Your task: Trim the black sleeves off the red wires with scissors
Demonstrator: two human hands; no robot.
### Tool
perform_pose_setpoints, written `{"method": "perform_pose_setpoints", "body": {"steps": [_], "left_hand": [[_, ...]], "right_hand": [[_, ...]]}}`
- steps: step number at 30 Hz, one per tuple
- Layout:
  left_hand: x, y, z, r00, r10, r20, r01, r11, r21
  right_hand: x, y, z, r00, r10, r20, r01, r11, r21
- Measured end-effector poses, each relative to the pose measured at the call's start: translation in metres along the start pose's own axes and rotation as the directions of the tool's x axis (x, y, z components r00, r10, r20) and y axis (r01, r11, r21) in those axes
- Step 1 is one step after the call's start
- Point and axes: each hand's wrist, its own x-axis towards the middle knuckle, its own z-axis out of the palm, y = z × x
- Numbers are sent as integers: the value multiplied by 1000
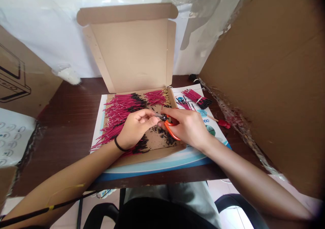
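Red wire absolutely everywhere on this bench: a big loose heap of thin red wires with black ends (122, 115) fills most of an open brown cardboard box (132, 56), with a smaller bunch of gold-coloured metal tips (165, 97) at its far corner. Left hand (135, 127) has its fingers pressed together, thumb and forefinger pinching a short dark-tipped wire (161, 116) right by the blades. Right hand (189, 127) wraps over orange-handled scissors (170, 129), fingers curled round the loops, though I can't tell how far open the blades are. Little black scraps (161, 136) lie scattered on the box floor underneath. Off to the right, on a printed white leaflet (212, 120), sits a neat tied bundle of red wires with black ends (197, 98), so one batch looks done while the big heap looks mostly untouched.
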Motion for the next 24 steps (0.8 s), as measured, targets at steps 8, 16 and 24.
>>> {"method": "perform_pose_setpoints", "body": {"steps": [8,16,24], "left_hand": [[-2,4,-1,999,50,-14,-48,992,118],[-5,10,0,996,65,-65,-44,957,286],[-4,-1,-1,989,98,-112,-69,967,244]], "right_hand": [[1,5,-4,998,-51,23,52,998,-40],[1,7,-2,999,-42,29,45,996,-79],[3,9,-3,998,2,58,6,992,-124]]}}
